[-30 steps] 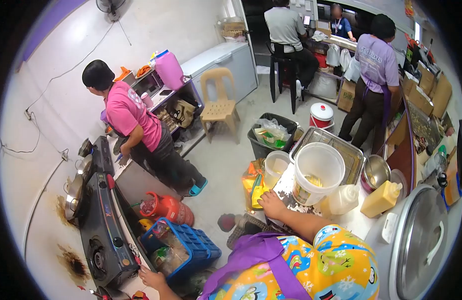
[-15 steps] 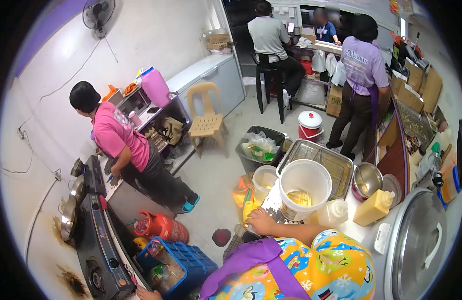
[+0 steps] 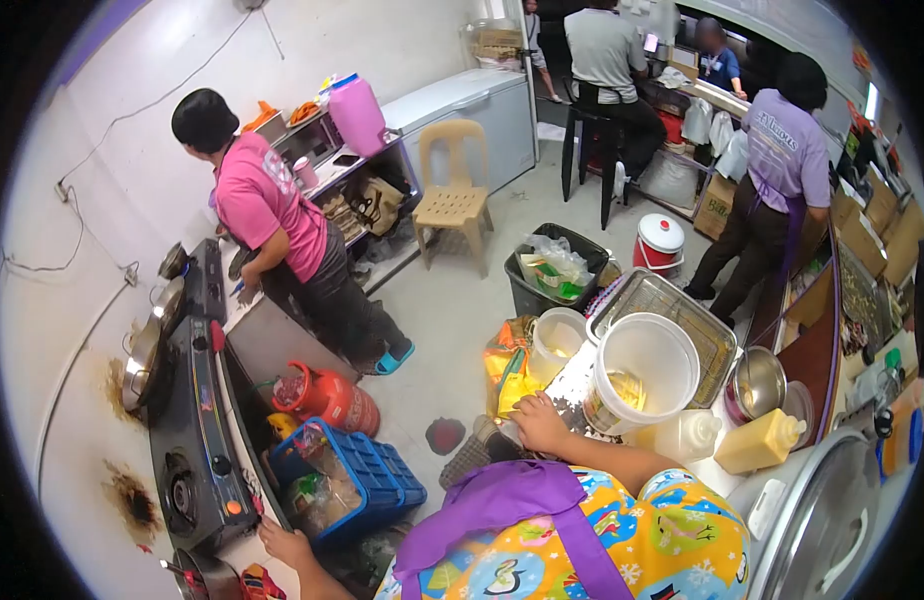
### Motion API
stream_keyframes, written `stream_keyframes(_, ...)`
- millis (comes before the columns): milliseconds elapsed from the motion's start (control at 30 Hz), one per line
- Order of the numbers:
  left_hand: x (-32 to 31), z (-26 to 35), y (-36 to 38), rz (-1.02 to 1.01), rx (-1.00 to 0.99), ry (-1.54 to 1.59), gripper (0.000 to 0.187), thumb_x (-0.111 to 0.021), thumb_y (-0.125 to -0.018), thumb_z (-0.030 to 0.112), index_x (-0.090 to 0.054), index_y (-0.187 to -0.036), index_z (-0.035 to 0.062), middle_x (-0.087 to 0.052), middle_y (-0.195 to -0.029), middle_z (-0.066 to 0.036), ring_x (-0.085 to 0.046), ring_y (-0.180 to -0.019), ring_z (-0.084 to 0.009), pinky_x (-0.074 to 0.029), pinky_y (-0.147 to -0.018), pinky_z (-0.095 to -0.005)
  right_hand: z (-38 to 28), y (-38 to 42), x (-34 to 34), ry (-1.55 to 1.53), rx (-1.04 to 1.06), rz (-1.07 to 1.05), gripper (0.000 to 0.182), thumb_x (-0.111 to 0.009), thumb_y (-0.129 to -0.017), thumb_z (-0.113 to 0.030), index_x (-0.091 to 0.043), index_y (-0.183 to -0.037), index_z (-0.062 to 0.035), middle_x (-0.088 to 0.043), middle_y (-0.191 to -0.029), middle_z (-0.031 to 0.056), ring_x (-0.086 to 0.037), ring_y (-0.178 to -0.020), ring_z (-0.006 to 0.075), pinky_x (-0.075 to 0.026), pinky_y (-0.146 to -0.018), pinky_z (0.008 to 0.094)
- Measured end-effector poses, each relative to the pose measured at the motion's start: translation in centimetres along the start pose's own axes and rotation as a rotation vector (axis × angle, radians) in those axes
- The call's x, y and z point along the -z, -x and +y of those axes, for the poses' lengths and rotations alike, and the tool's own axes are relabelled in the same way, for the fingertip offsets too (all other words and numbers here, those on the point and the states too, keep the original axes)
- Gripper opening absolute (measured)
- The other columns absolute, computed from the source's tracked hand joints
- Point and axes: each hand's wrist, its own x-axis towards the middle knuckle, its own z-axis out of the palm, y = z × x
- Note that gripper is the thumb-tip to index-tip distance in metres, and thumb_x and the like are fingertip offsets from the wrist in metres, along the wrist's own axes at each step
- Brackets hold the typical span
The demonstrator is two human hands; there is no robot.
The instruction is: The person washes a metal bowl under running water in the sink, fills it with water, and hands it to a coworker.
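Note:
My right hand (image 3: pixel 540 424) lies on the near corner of the white table, fingers apart and nothing in them. Beside it stands a clear plastic bucket (image 3: pixel 650 352) with pale yellow strips, which look like cut fries, at its bottom. A smaller translucent tub (image 3: pixel 559 335) sits just behind the hand. At lower left, my left hand (image 3: pixel 285 545) rests at the counter edge beside the black gas stove (image 3: pixel 194 440), fingers extended and holding nothing visible. Close to it are a metal pot (image 3: pixel 207 575) and a red packet (image 3: pixel 262 582).
A blue crate (image 3: pixel 387 480) and a red gas cylinder (image 3: pixel 334 400) stand on the floor between stove and table. A wire-rack tray (image 3: pixel 672 310), yellow sauce bottle (image 3: pixel 762 442) and large lidded pot (image 3: pixel 822 530) crowd the right. A person in pink (image 3: pixel 272 215) stands at the left counter.
The view has swung left and downward, so the room appears shifted right and lower. More of my left hand now shows by the stove. My right hand stays at the table corner.

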Motion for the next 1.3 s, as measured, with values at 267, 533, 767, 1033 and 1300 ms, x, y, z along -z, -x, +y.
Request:
stream_keyframes(267, 0.3, 0.2, 0.1, -0.017, 0.012, 0.012, 0.088, -0.077, -0.067, 0.013, -0.032, -0.142, 0.0077, -0.040, -0.141, -0.019, -0.039, -0.132, -0.0337, -0.037, -0.106, -0.0438, -0.3, 0.0, 0.5, 0.027, 0.046, 0.109, 0.020, -0.062, -0.081, -0.020, -0.070, -0.097, -0.0105, -0.064, -0.102, 0.0097, -0.055, -0.106, 0.0274, -0.032, -0.102, 0.0466)
stream_keyframes(533, 0.0, 0.1, -0.1, -0.042, 0.029, 0.016, 0.087, -0.077, -0.068, 0.012, -0.032, -0.143, 0.0083, -0.038, -0.143, -0.018, -0.037, -0.134, -0.0323, -0.035, -0.108, -0.0432, -0.2, -0.1, 0.4, 0.023, 0.042, 0.102, 0.020, -0.063, -0.079, -0.018, -0.070, -0.095, -0.0095, -0.065, -0.103, 0.0095, -0.056, -0.106, 0.0272, -0.032, -0.103, 0.0479)
stream_keyframes(767, 0.5, 0.4, 0.0, -0.041, 0.035, -0.010, 0.089, -0.079, -0.068, 0.015, -0.032, -0.144, 0.0093, -0.040, -0.143, -0.018, -0.039, -0.133, -0.0335, -0.037, -0.106, -0.0437, -0.1, 0.0, 0.1, 0.015, 0.046, 0.110, 0.021, -0.064, -0.077, -0.017, -0.069, -0.095, -0.0083, -0.064, -0.105, 0.0107, -0.055, -0.107, 0.0278, -0.031, -0.103, 0.0495)
stream_keyframes(1033, 0.7, 0.7, -0.1, -0.071, 0.052, -0.034, 0.087, -0.078, -0.070, 0.016, -0.031, -0.144, 0.0100, -0.039, -0.144, -0.016, -0.037, -0.135, -0.0311, -0.036, -0.107, -0.0426, -0.1, -0.1, 0.0, 0.003, 0.051, 0.125, 0.023, -0.063, -0.074, -0.014, -0.068, -0.096, -0.0066, -0.063, -0.103, 0.0116, -0.055, -0.106, 0.0289, -0.032, -0.103, 0.0492)
stream_keyframes(1300, 0.7, 0.6, 0.0, -0.069, 0.049, -0.032, 0.087, -0.077, -0.070, 0.015, -0.032, -0.144, 0.0103, -0.039, -0.144, -0.016, -0.037, -0.135, -0.0303, -0.036, -0.107, -0.0425, -0.1, -0.1, 0.1, -0.008, 0.060, 0.140, 0.025, -0.062, -0.073, -0.011, -0.068, -0.097, -0.0070, -0.062, -0.102, 0.0119, -0.055, -0.105, 0.0292, -0.033, -0.102, 0.0482)
